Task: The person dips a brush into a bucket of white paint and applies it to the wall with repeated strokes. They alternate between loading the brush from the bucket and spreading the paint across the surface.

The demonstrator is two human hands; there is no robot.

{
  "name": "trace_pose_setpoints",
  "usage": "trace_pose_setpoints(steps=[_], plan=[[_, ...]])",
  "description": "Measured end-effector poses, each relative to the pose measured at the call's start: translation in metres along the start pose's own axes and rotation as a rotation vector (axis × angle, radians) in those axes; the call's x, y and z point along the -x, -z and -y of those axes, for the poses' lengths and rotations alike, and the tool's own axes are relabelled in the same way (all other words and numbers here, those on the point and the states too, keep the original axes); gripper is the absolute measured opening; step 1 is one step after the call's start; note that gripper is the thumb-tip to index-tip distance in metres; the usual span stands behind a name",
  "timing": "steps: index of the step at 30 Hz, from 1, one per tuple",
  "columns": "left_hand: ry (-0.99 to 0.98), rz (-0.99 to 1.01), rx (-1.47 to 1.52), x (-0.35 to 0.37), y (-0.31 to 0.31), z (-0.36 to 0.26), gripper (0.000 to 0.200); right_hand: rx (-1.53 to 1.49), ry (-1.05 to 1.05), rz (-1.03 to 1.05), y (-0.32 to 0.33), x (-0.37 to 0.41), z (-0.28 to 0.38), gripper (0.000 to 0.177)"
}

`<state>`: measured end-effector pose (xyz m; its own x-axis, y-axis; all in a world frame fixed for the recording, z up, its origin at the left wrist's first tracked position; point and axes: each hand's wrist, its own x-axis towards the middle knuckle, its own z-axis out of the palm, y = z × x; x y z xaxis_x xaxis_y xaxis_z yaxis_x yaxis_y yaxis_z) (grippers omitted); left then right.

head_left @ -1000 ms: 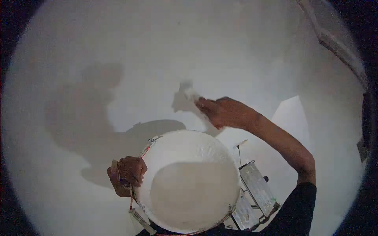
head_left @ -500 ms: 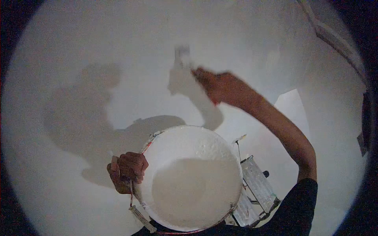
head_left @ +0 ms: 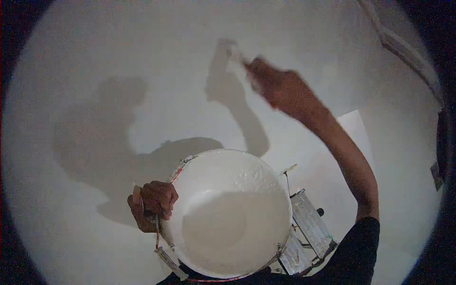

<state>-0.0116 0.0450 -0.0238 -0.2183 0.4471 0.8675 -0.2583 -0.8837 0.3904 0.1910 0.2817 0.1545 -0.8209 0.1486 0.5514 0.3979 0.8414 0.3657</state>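
Note:
My left hand [head_left: 154, 202] is closed over the left rim of a white bucket [head_left: 176, 232]. A pale stick-like thing [head_left: 137, 192] shows beside its fingers. Inside the bucket is white paint [head_left: 228, 232], with wet streaks on the inner wall. The bucket's wire handle with a worn grip [head_left: 170, 263] hangs down on the left. My right hand [head_left: 275, 85], arm stretched out, is closed around a paintbrush [head_left: 232, 51] whose head is blurred by motion and overlaps the pale wall [head_left: 180, 85].
A stepladder [head_left: 311, 221] with paint-spattered metal steps shows below, right of the bucket. A bright white patch [head_left: 354, 128] lies behind my right forearm. Dark shadows of my head, arm and bucket fall on the wall. A ridge [head_left: 403, 50] runs along the upper right.
My right hand and the paintbrush have moved up and slightly right across the wall. My left hand and the bucket have hardly moved.

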Motion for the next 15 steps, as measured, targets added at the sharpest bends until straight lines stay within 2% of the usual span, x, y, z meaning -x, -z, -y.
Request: trace_pose_setpoints(steps=[1,2,4,6,7,9,10,12,13,14,15], plan=[[-0.002,-0.001,-0.001,0.0,0.0,0.0,0.056,-0.067,-0.047,0.233,-0.017,0.007,0.006,0.058],[0.0,-0.001,-0.003,0.0,0.0,0.0,0.056,-0.141,0.045,0.378,-0.039,0.019,0.009,0.062],[0.001,0.003,-0.006,-0.002,0.001,0.001,0.056,-0.181,0.147,0.609,-0.048,0.03,0.024,0.057],[0.002,0.005,-0.004,-0.002,0.003,0.002,0.056,-0.143,0.295,0.433,-0.039,0.032,0.025,0.056],[0.004,0.003,0.0,-0.001,0.004,0.002,0.056,-0.137,0.299,0.431,-0.03,0.027,0.025,0.056],[0.006,0.002,0.004,0.0,0.005,0.003,0.056,-0.14,0.173,0.042,-0.009,0.012,0.027,0.042],[0.007,0.0,0.007,0.001,0.005,0.002,0.056,-0.138,0.177,0.042,-0.007,0.003,0.026,0.042],[0.006,-0.005,0.008,0.002,0.005,0.001,0.056,0.013,0.114,-0.093,-0.004,-0.014,0.029,0.058],[0.007,-0.007,0.01,0.002,0.006,0.0,0.056,-0.26,-0.041,0.202,-0.002,-0.021,0.039,0.057],[0.009,-0.005,0.009,0.003,0.005,0.0,0.056,-0.307,0.005,0.305,-0.017,-0.017,0.045,0.056],[0.007,-0.002,0.01,0.003,0.006,-0.001,0.056,-0.363,-0.024,0.494,-0.025,-0.007,0.053,0.054]])
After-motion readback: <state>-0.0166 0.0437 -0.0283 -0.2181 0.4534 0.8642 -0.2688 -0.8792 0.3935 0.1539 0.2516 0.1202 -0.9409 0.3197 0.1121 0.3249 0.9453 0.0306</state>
